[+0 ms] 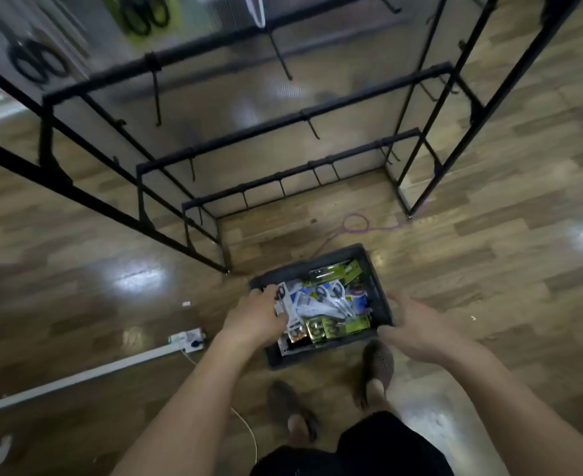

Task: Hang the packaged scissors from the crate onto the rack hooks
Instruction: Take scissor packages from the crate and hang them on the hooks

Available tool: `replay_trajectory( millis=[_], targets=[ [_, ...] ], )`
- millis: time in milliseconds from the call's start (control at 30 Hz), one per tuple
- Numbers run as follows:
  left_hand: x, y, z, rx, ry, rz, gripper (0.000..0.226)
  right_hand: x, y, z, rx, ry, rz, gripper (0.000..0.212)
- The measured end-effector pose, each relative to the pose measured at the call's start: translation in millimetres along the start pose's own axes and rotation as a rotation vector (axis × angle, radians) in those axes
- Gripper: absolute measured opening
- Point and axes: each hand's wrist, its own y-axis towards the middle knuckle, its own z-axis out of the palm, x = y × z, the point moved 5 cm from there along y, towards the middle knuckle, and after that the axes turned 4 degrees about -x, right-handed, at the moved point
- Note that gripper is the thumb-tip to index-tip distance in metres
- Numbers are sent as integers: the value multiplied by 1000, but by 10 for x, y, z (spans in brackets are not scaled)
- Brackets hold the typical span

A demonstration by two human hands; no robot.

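A dark crate (381, 293) stands on the floor by my feet, filled with several packaged scissors (331, 298) on white and green cards. My left hand (255, 317) reaches into the crate's left side and grips a white-carded scissors pack (284, 300). My right hand (417, 328) hovers at the crate's right rim with fingers spread, holding nothing. The black rack (283, 121) rises ahead with bare hooks (312, 128) on its bars. Two packs of scissors (39, 61) hang at the upper left.
A white power strip (187, 338) and its cable lie on the wooden floor left of the crate. A purple cord loop (355, 224) lies between crate and rack. My feet in dark shoes (377, 367) stand just behind the crate.
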Motion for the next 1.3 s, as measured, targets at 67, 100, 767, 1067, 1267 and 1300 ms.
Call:
replay_trajectory(
  millis=[67, 100, 767, 1067, 1267, 1300],
  targets=[
    [49, 183, 260, 16, -29, -50, 65, -107, 314, 190, 65, -9, -15, 78],
    [55, 308, 391, 4, -41, -62, 64, -154, 489, 279, 86, -22, -20, 76],
    [987, 5021, 4647, -8, -175, -78, 76, -1736, 5892, 4226, 17, 135, 179, 71],
    [889, 5503, 4880, -211, 83, 27, 61, -1978, 6233, 4352, -249, 545, 143, 46],
    [578, 5631, 4846, -108, -173, -147, 72, -2001, 6267, 4272, -144, 562, 143, 34],
    [559, 5662, 4854, -65, -193, -177, 79, -2011, 6260, 4290, -90, 569, 136, 37]
  ],
)
